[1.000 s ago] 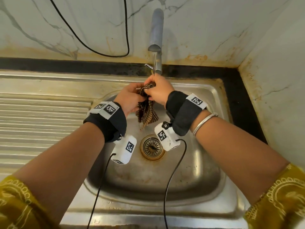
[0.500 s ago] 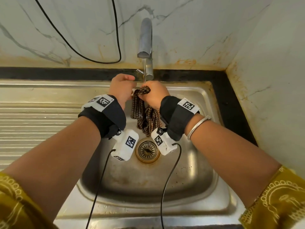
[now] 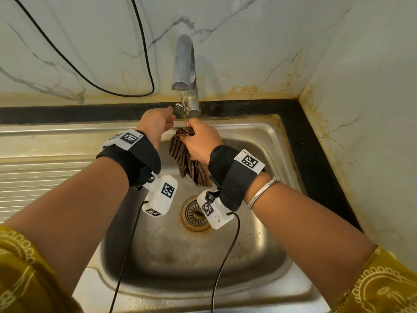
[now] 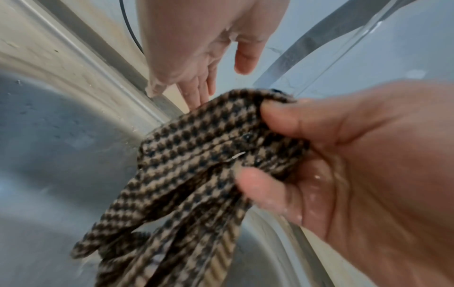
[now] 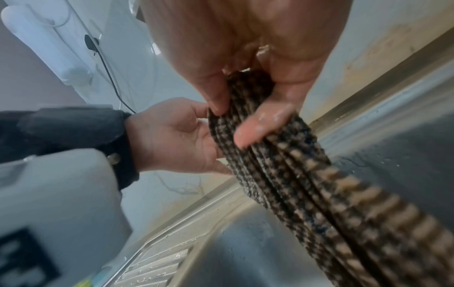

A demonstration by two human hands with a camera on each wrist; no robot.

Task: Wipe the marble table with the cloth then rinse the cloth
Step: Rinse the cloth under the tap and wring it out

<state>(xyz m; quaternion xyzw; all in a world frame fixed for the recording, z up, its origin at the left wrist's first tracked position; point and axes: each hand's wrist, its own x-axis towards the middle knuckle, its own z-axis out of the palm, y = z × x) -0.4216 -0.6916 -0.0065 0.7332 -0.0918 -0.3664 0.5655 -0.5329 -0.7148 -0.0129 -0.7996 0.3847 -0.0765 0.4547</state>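
Rinse under way at sink (image 3: 259, 141).

Noted right hand (image 3: 202, 141) bunched round top of cloth (image 3: 180, 150), thumb and fingers pinching folds; left hand (image 3: 155, 123) empty, fingers loosely extended, just beside cloth, near tap lever (image 3: 179, 105). Cloth held under thin stream from tap (image 3: 185, 64), above drain (image 3: 195, 213). Judged advisable: spread folds under flow, then squeeze. Brown-and-black check weave, wet, hanging in pleated folds.
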